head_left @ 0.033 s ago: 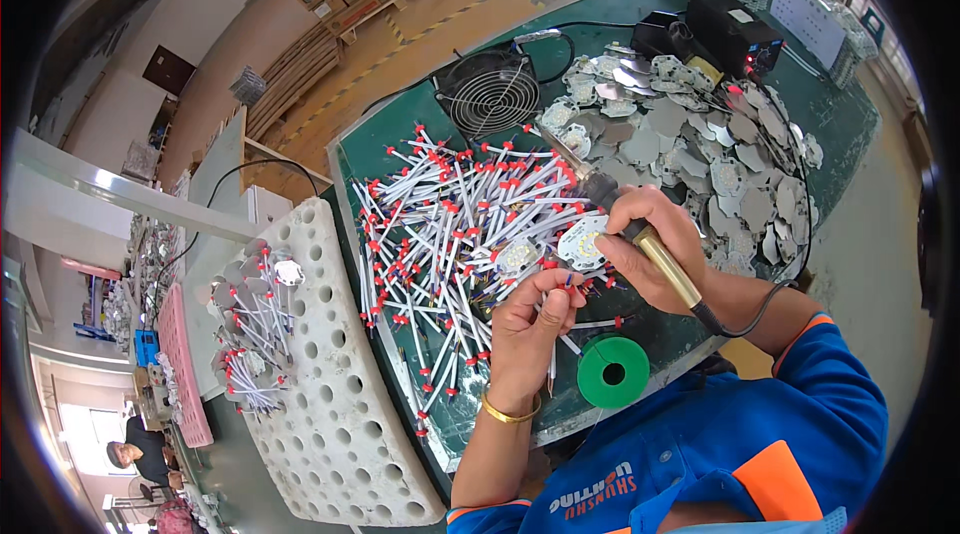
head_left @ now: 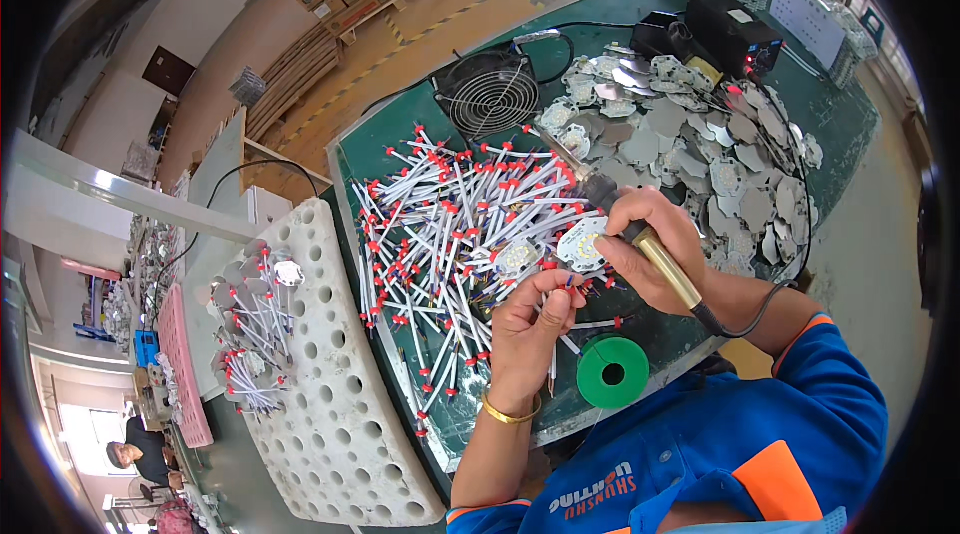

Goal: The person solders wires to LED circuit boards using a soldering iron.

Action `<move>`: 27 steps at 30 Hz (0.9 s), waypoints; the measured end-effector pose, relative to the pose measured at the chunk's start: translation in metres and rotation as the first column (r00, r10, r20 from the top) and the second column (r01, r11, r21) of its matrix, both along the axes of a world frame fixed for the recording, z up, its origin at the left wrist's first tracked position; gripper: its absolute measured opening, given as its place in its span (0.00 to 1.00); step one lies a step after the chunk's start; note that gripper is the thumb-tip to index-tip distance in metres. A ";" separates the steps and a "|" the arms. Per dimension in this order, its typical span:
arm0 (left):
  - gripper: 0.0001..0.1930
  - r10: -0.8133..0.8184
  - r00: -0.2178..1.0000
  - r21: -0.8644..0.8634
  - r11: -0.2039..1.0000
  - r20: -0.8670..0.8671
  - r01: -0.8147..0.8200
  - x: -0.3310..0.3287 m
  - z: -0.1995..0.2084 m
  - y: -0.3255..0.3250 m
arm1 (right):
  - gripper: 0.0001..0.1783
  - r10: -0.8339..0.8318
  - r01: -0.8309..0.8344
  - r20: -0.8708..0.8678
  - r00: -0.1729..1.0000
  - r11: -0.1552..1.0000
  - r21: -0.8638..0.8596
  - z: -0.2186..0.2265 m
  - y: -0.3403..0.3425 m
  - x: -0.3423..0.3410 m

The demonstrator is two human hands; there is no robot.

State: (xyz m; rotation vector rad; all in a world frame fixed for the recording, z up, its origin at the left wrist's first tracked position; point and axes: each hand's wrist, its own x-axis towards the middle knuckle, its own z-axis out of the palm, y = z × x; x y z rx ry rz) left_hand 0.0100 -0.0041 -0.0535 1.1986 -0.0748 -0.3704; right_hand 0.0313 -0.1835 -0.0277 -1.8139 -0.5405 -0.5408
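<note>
My right hand (head_left: 660,249) is closed around a soldering iron (head_left: 668,272) with a gold-coloured handle; its tip points up and left over the heap. Between that thumb and forefinger sits a round white LED board (head_left: 580,246). Just below the board, my left hand (head_left: 530,329) pinches a white-sleeved wire lead (head_left: 571,282), whose red collar and blue end show at the fingertips. A second LED board (head_left: 516,256) lies on the pile of white wire leads with red collars (head_left: 460,214), near my left fingers. Beside my left hand is a green spool (head_left: 590,374).
Loose metal LED boards (head_left: 690,159) are heaped to the right. Behind stand a black fan (head_left: 490,99) and a black soldering station (head_left: 735,34), whose cable runs along the right. At left, a white holed board (head_left: 335,404) carries wired boards (head_left: 255,374). Another person (head_left: 150,449) sits far left.
</note>
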 end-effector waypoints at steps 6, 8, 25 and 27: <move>0.12 0.022 0.998 0.058 0.998 0.056 -0.025 0.000 -0.003 -0.002 | 0.11 -0.002 0.003 0.067 0.998 1.000 -0.018 0.000 -0.003 0.000; 0.12 0.014 0.998 0.073 0.997 0.068 -0.019 0.000 -0.004 -0.001 | 0.11 -0.011 0.013 0.091 0.996 1.000 -0.025 -0.002 -0.003 0.001; 0.11 0.019 0.997 -0.008 1.000 -0.078 -0.019 -0.001 -0.007 0.001 | 0.13 0.379 -0.249 0.397 0.836 0.907 -0.341 0.002 -0.005 0.004; 0.11 0.041 0.999 0.021 0.999 -0.033 -0.041 0.000 -0.003 0.001 | 0.12 0.286 -0.195 0.310 0.906 0.936 -0.293 0.002 -0.005 0.003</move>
